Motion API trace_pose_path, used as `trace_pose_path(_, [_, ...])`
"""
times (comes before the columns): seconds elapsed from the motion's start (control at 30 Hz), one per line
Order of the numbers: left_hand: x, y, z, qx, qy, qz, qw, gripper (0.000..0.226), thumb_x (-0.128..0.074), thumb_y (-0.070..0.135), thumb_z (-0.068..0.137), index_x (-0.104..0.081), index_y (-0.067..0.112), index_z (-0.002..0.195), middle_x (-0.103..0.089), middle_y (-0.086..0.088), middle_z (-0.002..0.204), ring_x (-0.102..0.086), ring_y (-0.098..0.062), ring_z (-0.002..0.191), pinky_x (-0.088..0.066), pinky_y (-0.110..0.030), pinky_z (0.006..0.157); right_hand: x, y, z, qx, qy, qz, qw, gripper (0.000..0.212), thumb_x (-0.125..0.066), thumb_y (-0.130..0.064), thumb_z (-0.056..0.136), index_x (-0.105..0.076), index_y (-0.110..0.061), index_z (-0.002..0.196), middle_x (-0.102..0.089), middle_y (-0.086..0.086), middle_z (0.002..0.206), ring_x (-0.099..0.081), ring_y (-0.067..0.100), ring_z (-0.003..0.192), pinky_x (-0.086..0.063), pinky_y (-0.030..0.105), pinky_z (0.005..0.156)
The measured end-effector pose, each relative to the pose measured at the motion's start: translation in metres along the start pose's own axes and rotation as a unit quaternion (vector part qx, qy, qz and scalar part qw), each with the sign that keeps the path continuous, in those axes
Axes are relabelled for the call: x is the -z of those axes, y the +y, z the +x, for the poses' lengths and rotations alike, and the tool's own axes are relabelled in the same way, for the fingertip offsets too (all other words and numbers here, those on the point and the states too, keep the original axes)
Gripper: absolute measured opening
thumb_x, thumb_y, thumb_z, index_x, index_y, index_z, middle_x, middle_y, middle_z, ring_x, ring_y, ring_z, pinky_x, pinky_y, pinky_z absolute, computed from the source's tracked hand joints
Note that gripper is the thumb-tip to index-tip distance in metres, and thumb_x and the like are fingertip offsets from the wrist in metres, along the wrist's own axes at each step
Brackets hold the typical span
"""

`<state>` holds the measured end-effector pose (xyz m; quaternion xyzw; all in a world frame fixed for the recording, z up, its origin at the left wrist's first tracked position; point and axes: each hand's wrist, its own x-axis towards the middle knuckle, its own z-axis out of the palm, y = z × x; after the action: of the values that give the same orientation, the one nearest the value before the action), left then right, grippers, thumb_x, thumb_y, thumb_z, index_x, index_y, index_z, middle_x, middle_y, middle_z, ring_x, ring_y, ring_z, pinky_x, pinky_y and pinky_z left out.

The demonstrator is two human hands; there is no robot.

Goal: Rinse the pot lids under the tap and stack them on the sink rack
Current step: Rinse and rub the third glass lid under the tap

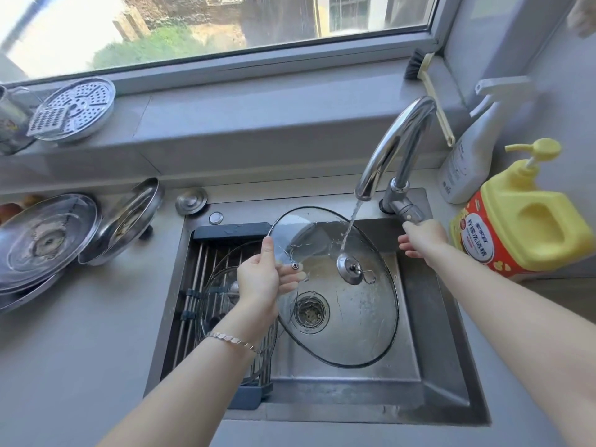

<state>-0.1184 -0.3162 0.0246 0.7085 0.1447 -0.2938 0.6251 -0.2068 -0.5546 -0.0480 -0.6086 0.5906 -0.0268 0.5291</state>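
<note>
While water runs from the tap (396, 140) in a thin stream (351, 225), we hold the glass lid (358, 321) tilted over the sink (432, 343), its far rim just below the spout. The stream lands on the glass beside the metal knob (350, 265).

The left hand (259, 280) pinches the lid at its left rim: thumb on the near face, fingers curled behind the glass and visible through it. The right hand (422, 237) is at the tap lever (403, 210), by the sink's far right corner. The hand covers the lever's end and the lower fingers curl loosely beneath, so we cannot tell whether the hand closes on it.

Through the lid we see the drain strainer (311, 312) in the sink floor. The rack (198, 262) spans the left part of the sink, and a second glass lid (216, 304) lies on it, partly hidden behind our left arm.

On the bench (96, 350), left of the sink, stacked metal lids (48, 243) sit at the left edge, with another metal lid (125, 221) leaning against them. At the bench's right edge stand a yellow pump bottle (522, 227) and a white spray bottle (471, 156). A perforated steamer plate (77, 106) rests on the window sill (258, 101).
</note>
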Motion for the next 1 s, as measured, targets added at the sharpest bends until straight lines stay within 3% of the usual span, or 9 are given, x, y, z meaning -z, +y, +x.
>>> trace_pose_path(0.13, [0.005,-0.003,0.001,-0.004,-0.005,0.001,1.000,0.040,-0.044,0.040,0.096,-0.045,0.006,0.075,-0.065,-0.005,0.046,-0.062,-0.014,0.039,-0.045,-0.017,0.033,0.000,0.009,-0.019,-0.042,-0.052,-0.014,0.998,0.059,-0.032,-0.048,0.095,-0.047,0.001,0.126,-0.061,0.019,0.115,-0.059,0.033,0.105,-0.049,0.043,0.091])
trace_pose_path(0.17, [0.006,-0.003,0.002,-0.005,-0.006,0.000,1.000,0.040,-0.044,0.040,0.096,-0.045,0.006,0.075,-0.064,-0.005,0.046,-0.062,-0.013,0.038,-0.045,-0.017,0.033,-0.001,0.015,-0.028,-0.076,-0.099,-0.012,0.992,0.065,-0.031,-0.054,0.094,-0.042,-0.003,0.132,-0.057,0.019,0.121,-0.056,0.033,0.110,-0.047,0.043,0.093])
trace_pose_path(0.27, [0.013,-0.008,0.006,0.007,-0.003,-0.014,1.000,0.040,-0.043,0.041,0.096,-0.044,0.007,0.073,-0.064,-0.004,0.045,-0.061,-0.012,0.037,-0.045,-0.016,0.034,-0.008,0.034,-0.045,-0.103,-0.174,0.009,0.979,0.062,-0.037,-0.055,0.092,-0.044,-0.007,0.130,-0.059,0.014,0.099,-0.061,0.025,0.081,-0.049,0.033,0.066])
trace_pose_path(0.37, [0.019,-0.022,0.013,0.059,-0.008,-0.044,0.997,0.041,-0.038,0.043,0.097,-0.040,0.011,0.071,-0.065,-0.003,0.046,-0.063,-0.012,0.039,-0.044,-0.015,0.033,0.000,0.038,-0.049,-0.030,-0.087,0.026,0.995,0.046,-0.047,-0.034,0.095,-0.054,0.006,0.116,-0.045,0.005,0.067,-0.042,0.017,0.053,-0.036,0.028,0.053])
trace_pose_path(0.57, [-0.002,-0.066,0.015,0.236,-0.021,-0.091,0.967,0.046,-0.030,0.045,0.099,-0.039,0.016,0.064,-0.049,0.004,0.031,-0.051,-0.008,0.026,-0.037,-0.010,0.032,0.037,0.012,-0.057,0.126,0.018,-0.076,0.989,0.040,-0.055,-0.032,0.090,-0.065,0.008,0.089,-0.052,0.007,0.056,-0.050,0.025,0.056,-0.039,0.033,0.061])
trace_pose_path(0.73, [-0.015,-0.076,0.015,0.290,-0.029,-0.099,0.952,0.046,-0.033,0.047,0.098,-0.041,0.015,0.065,-0.046,0.002,0.031,-0.044,-0.010,0.023,-0.038,-0.013,0.040,0.052,0.000,-0.065,0.226,0.045,-0.085,0.969,0.032,-0.056,-0.027,0.090,-0.066,0.004,0.089,-0.055,0.008,0.064,-0.050,0.021,0.054,-0.047,0.036,0.064])
trace_pose_path(0.8, [-0.013,-0.067,0.016,0.268,-0.012,-0.136,0.954,0.043,-0.041,0.044,0.096,-0.041,0.015,0.065,-0.045,0.002,0.034,-0.044,-0.010,0.026,-0.041,-0.014,0.037,0.051,0.007,-0.063,0.236,0.043,-0.058,0.969,0.028,-0.055,-0.028,0.091,-0.067,-0.004,0.097,-0.062,0.004,0.074,-0.054,0.017,0.061,-0.051,0.038,0.068])
trace_pose_path(0.87, [-0.007,-0.055,0.018,0.209,0.019,-0.137,0.968,0.040,-0.047,0.041,0.095,-0.042,0.015,0.064,-0.046,0.002,0.047,-0.046,-0.010,0.040,-0.040,-0.019,0.043,0.044,0.016,-0.059,0.219,0.039,-0.016,0.975,0.030,-0.054,-0.030,0.092,-0.064,-0.007,0.109,-0.064,0.000,0.085,-0.058,0.015,0.070,-0.051,0.026,0.065])
trace_pose_path(1.0, [0.009,-0.022,0.012,0.066,0.071,-0.034,0.995,0.037,-0.048,0.038,0.096,-0.046,0.015,0.066,-0.046,0.000,0.061,-0.042,-0.011,0.052,-0.029,-0.020,0.050,0.008,0.040,-0.055,0.140,-0.007,0.092,0.986,0.031,-0.049,-0.028,0.095,-0.056,-0.011,0.120,-0.052,-0.004,0.073,-0.048,0.011,0.063,-0.043,0.023,0.057])
